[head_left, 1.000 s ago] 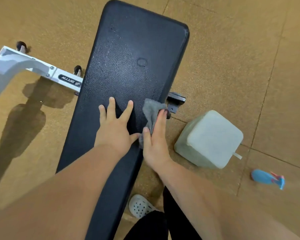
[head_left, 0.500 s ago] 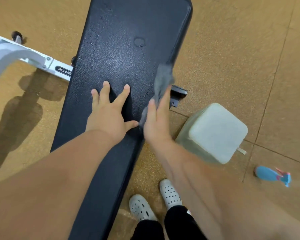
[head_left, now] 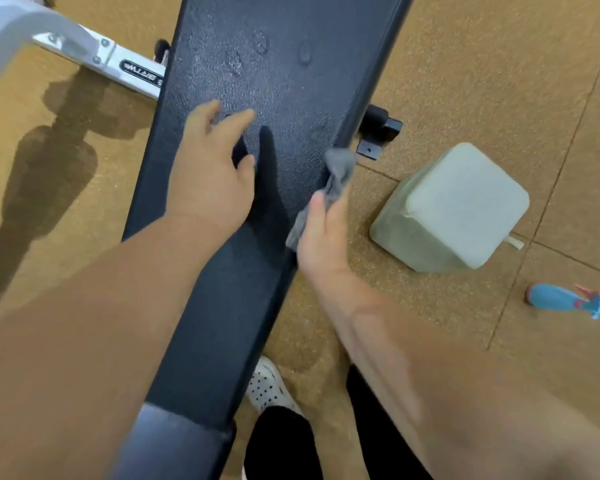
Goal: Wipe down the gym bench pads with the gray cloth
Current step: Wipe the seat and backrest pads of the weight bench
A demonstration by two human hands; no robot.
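The long black bench pad (head_left: 284,81) runs from the top of the head view down to the bottom left, with wet drops on its far part. My left hand (head_left: 210,174) rests on the pad's middle with fingers slightly curled and nothing in it. My right hand (head_left: 321,233) is at the pad's right edge, pressing the crumpled gray cloth (head_left: 338,171) against the side of the pad. Part of the cloth hangs below my palm. A second, shorter pad section (head_left: 174,445) begins at the bottom.
The white metal bench frame (head_left: 84,50) juts out to the left, a black bracket (head_left: 378,133) to the right. A pale green cube-shaped container (head_left: 458,209) and a blue spray bottle (head_left: 565,299) lie on the tan floor at right. My white shoe (head_left: 267,386) stands beside the bench.
My right hand has slid the cloth along the pad's right edge, forward and then back toward me. My left hand's fingers have curled. The view has moved closer to the bench.
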